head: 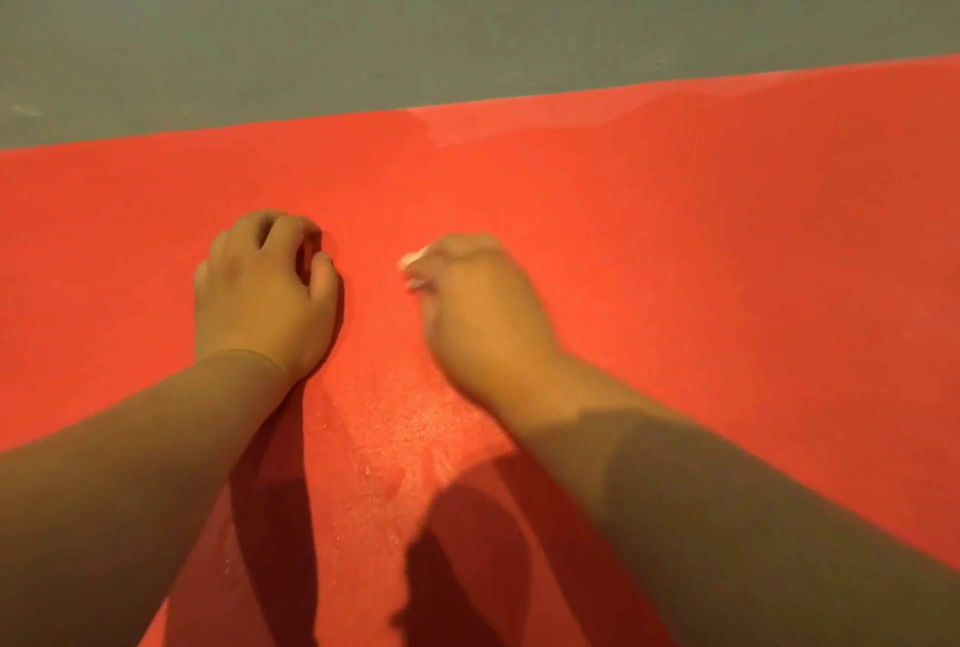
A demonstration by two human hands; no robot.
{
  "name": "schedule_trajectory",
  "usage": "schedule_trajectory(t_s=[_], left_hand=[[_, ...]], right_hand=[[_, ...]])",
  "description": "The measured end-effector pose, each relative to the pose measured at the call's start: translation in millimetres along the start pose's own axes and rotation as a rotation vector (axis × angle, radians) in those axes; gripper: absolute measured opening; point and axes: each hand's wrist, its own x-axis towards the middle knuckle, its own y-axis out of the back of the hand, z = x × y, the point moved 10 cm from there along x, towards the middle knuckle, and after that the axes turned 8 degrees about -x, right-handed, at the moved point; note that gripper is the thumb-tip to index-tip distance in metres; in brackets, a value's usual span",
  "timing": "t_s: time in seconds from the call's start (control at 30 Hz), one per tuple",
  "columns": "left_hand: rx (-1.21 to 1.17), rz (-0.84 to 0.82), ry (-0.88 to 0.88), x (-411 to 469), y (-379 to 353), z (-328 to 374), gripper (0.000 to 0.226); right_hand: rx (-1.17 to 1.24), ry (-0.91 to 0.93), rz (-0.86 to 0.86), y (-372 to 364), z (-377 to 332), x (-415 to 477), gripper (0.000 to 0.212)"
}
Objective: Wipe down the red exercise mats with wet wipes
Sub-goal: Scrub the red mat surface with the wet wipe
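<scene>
Currently we've got the right hand w/ fingers curled round a balled wet wipe mid red mat, left hand curled, nothing seen in it, braced beside; risk: small wad skips strips, esp. nr the far edge by the floor.
</scene>
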Motion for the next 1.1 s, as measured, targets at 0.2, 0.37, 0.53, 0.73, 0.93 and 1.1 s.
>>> schedule_trajectory(t_s=[0.2, 0.37, 0.53, 0.73, 0.93, 1.1], left_hand=[[-0.04, -0.098, 0.023, 3.9, -8.6, -3.3, 0.058], [-0.057, -0.06, 0.029, 9.1, -5.0, -4.7, 0.042], [-0.039, -0.027, 0.026, 11.9, -5.7, -6.8, 0.039], [0.01, 0.023, 0.024, 19.9, -3.0, -9.9, 0.03], [-0.119, -0.057, -0.019, 32.2, -13.7, -4.4, 0.024], [-0.073, -0.134, -0.035, 38.4, -23.5, -5.8, 0.049]], right_hand=[[-0.16, -0.148, 0.002, 39.3, 103.4, 39.9, 0.028], [-0.094, -0.351, 0.073, 36.5, 106.4, 39.0, 0.032], [0.039, 0.256, -0.101, -10.3, -37.5, 11.3, 0.027], [-0.22, -0.457, 0.074, 58.8, 169.2, 80.6, 0.032], [-0.145, -0.008, -0.001, -4.9, 16.5, 75.2, 0.025], [-0.189, -0.093, -0.034, 14.8, 70.2, 99.8, 0.024]])
